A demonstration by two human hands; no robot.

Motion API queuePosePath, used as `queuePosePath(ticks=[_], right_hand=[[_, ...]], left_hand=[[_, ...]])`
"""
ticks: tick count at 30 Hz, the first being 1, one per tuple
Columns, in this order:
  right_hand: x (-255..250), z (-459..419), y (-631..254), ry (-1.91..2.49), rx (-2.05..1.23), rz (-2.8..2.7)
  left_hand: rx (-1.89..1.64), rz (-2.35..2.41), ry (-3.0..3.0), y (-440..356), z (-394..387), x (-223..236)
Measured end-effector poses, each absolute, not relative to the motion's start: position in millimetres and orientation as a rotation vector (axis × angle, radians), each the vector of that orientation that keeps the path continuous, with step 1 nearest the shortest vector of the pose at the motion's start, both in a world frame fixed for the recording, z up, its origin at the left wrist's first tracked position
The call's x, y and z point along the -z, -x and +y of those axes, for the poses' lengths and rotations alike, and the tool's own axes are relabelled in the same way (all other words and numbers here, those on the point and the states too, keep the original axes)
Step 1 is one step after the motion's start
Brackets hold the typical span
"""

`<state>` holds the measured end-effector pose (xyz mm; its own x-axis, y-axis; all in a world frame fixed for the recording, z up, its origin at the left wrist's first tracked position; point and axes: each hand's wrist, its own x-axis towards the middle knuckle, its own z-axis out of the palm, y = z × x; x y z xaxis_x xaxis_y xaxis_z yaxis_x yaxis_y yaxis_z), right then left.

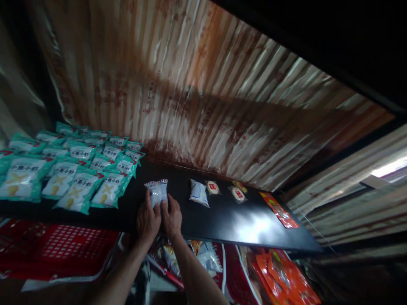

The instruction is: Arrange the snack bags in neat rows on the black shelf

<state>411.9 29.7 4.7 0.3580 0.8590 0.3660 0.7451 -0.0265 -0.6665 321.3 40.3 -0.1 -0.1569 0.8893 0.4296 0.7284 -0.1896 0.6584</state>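
A small white snack packet (158,191) with a striped top edge lies on the black shelf (210,220). My left hand (148,218) grips its left side, fingers curled along the edge. From the right, my right hand (172,217) closes on the same packet, its thumb close to my left thumb. To the left are several green-and-white snack bags (78,188) in rows. Another white packet (199,192) lies to the right of my hands, apart from them.
Farther right lie round wrapped snacks (238,194) and an orange packet (280,210). Under the shelf's front edge are a red basket (71,243), another basket with mixed packets (208,256) and orange bags (282,275). Corrugated sheeting (178,97) rises behind; a dark beam hangs overhead.
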Motion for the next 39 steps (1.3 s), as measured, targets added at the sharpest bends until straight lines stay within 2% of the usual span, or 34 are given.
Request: queuePosePath(ticks=[16, 39], right_hand=[[-23, 26, -409, 1.832, -0.244, -1.405], [-23, 23, -411, 1.857, -0.237, -1.440]], left_hand=[[-1.255, 2.001, -2.096, -323, 47, 11], [-1.176, 2.108, -2.054, -327, 46, 6]])
